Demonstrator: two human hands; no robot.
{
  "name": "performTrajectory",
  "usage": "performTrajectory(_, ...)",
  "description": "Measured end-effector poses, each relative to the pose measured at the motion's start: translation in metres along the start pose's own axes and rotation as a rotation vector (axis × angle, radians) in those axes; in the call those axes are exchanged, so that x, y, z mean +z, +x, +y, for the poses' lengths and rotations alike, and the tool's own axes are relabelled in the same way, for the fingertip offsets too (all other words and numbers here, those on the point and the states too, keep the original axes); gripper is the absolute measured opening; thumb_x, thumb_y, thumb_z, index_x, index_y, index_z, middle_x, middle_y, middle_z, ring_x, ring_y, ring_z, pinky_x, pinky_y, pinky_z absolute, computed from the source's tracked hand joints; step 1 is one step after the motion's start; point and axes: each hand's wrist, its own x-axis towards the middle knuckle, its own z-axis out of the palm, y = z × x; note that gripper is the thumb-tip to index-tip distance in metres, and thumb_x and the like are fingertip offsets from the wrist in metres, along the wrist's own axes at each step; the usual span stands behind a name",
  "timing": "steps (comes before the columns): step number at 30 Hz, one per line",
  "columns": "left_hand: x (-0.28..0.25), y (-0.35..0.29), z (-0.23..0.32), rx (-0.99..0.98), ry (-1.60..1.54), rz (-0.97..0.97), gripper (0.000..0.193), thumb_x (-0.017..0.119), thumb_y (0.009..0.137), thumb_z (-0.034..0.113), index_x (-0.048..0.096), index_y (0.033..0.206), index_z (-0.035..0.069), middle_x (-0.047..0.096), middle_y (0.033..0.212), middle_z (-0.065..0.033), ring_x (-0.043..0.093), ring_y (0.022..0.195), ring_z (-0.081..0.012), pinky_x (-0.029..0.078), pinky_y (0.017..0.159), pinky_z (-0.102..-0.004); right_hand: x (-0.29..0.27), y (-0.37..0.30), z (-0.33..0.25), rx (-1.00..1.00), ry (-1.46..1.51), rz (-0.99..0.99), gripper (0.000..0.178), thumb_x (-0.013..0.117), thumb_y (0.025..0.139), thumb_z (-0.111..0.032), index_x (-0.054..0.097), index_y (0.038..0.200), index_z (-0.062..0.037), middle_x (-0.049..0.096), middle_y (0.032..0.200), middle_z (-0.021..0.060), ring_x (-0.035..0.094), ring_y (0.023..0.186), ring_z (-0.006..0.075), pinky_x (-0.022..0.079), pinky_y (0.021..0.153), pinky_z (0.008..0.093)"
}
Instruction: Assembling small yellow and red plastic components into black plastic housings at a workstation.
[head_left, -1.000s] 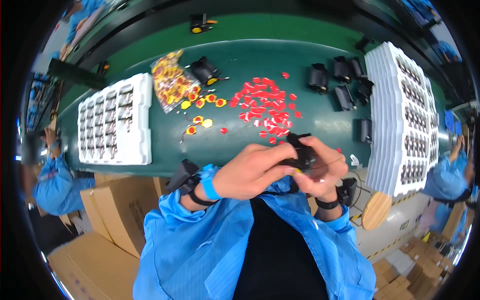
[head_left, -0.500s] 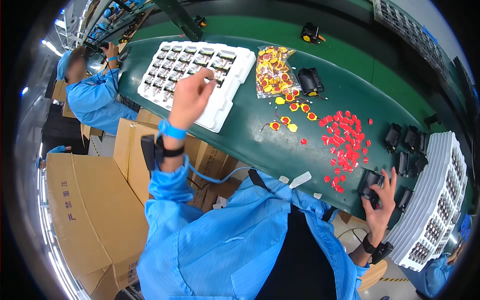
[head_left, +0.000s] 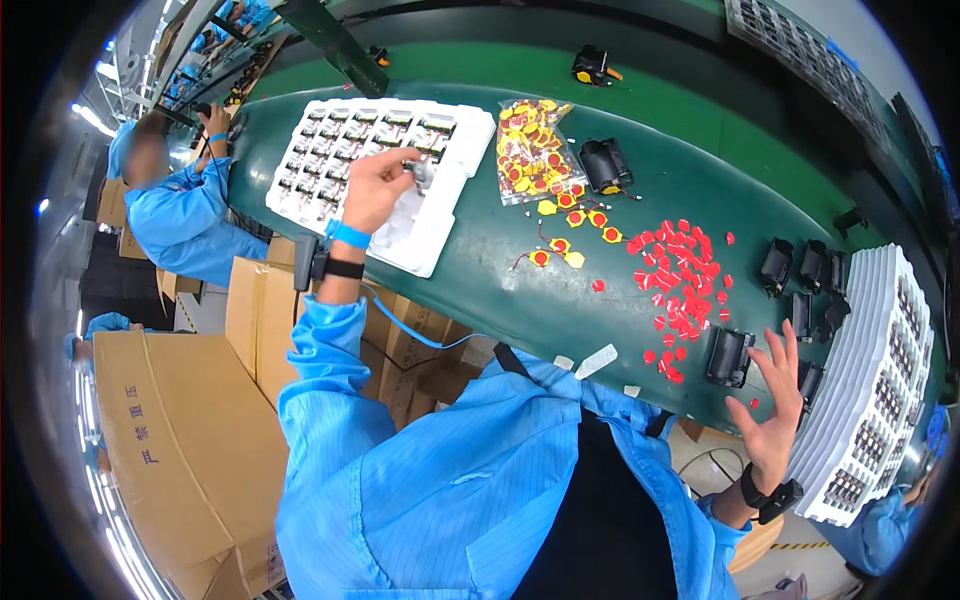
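My left hand (head_left: 372, 190) is over the white foam tray (head_left: 440, 225), thumb and forefinger pinched at its right-hand column. What they grip is too small to make out; a silvery small part shows just under the fingertips. Rows of small electronic parts (head_left: 345, 150) sit in the tray's pockets. On the right, my right hand (head_left: 770, 410) is open with fingers spread, apart from a black plastic housing (head_left: 730, 357) lying on the green table (head_left: 520, 290). Left of that housing lie many loose red discs (head_left: 685, 270).
A clear bag of yellow-and-red round parts (head_left: 535, 150) lies beyond, several loose beside it. Another black housing (head_left: 605, 165) is next to the bag. More housings (head_left: 800, 265) lie near stacked white trays (head_left: 870, 390) at right. Cardboard boxes (head_left: 180, 430) and a co-worker (head_left: 175, 200) are left.
My right hand has let go of the black housing and drawn back, fingers spreading. My left hand stays pinched at the tray's right column, slightly lower. The whole view has shifted a little.
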Motion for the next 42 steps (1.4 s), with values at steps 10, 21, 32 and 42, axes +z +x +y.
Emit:
performTrajectory(10, 0.055, -0.049, 0.196, 0.954, -0.325, -0.053, 0.033, 0.067, 0.058, -0.002, 0.071, 0.090, -0.003, 0.052, 0.064, -0.0080, 0.052, 0.054, -0.0243, 0.040, 0.049, -0.0375, 0.050, 0.033, -0.060, -0.247, 0.372, -0.080, 0.066, 0.085, 0.075, -0.014, 0.059, 0.133, 0.0025, 0.056, 0.139, 0.0244, 0.055, 0.130, 0.0404, 0.043, 0.108, 0.0444)
performTrajectory(21, 0.144, -0.067, 0.260, 1.122, -0.644, -0.425, 0.038, 0.067, 0.058, 0.000, 0.071, 0.095, -0.004, 0.059, 0.075, -0.0098, 0.057, 0.063, -0.0247, 0.046, 0.056, -0.0355, 0.046, 0.010, -0.025, -0.225, 0.562, 0.055, 0.063, 0.089, 0.066, -0.007, 0.063, 0.121, 0.0062, 0.060, 0.133, 0.0254, 0.054, 0.132, 0.0401, 0.046, 0.107, 0.0463)
performTrajectory(32, 0.166, -0.080, 0.278, 0.684, -0.531, -0.336, 0.053, 0.080, 0.069, 0.004, 0.064, 0.119, -0.006, 0.064, 0.115, -0.0196, 0.064, 0.105, -0.0376, 0.054, 0.086, -0.0411, 0.013, -0.031, 0.023, -0.056, 0.554, 0.455, 0.053, 0.087, 0.060, -0.008, 0.069, 0.107, 0.0084, 0.066, 0.121, 0.0282, 0.060, 0.122, 0.0430, 0.044, 0.105, 0.0499)
performTrajectory(42, 0.222, -0.081, 0.295, 0.671, -0.464, -0.464, 0.074, 0.080, 0.060, 0.005, 0.047, 0.127, -0.004, 0.052, 0.127, -0.0236, 0.050, 0.119, -0.0461, 0.044, 0.101, -0.0497, 0.007, -0.022, 0.028, -0.069, 0.381, 0.365, 0.052, 0.089, 0.059, -0.011, 0.070, 0.105, 0.0061, 0.067, 0.122, 0.0265, 0.060, 0.125, 0.0404, 0.046, 0.105, 0.0454)
